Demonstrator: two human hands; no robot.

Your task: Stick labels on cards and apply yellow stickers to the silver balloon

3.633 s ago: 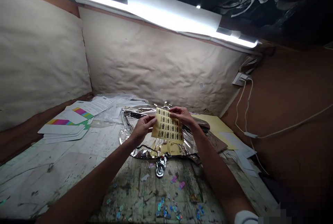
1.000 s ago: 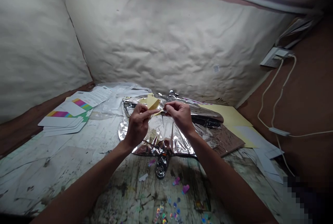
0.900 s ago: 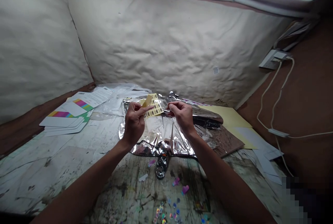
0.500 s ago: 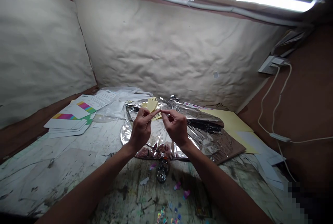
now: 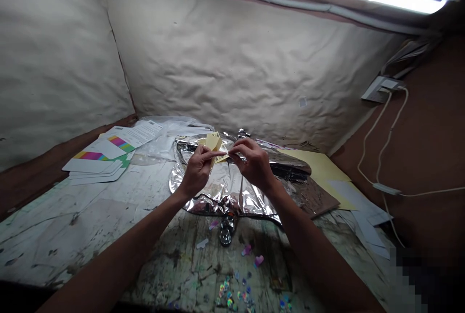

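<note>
My left hand point(image 5: 197, 170) pinches a small yellow sheet of barcode stickers point(image 5: 214, 144), held bent above the table. My right hand point(image 5: 253, 163) is closed in a pinch at the sheet's right edge, fingertips meeting those of the left hand. Whether it holds a single sticker or the sheet itself is too small to tell. Both hands hover over a flat silver foil balloon point(image 5: 232, 189) lying on the paint-stained table point(image 5: 94, 226). The balloon's neck point(image 5: 225, 229) points toward me.
A stack of white cards with rainbow stripes point(image 5: 103, 155) lies at the left. Clear plastic bags point(image 5: 167, 133) sit behind it. Yellow paper point(image 5: 319, 167) and white sheets point(image 5: 366, 211) lie at the right. Coloured confetti point(image 5: 236, 293) is scattered in front. White cables point(image 5: 378, 158) hang on the right wall.
The sticker sheet was held flat and facing me; now it is bent in my left fingers. My right hand has closed in on its edge and pinches there.
</note>
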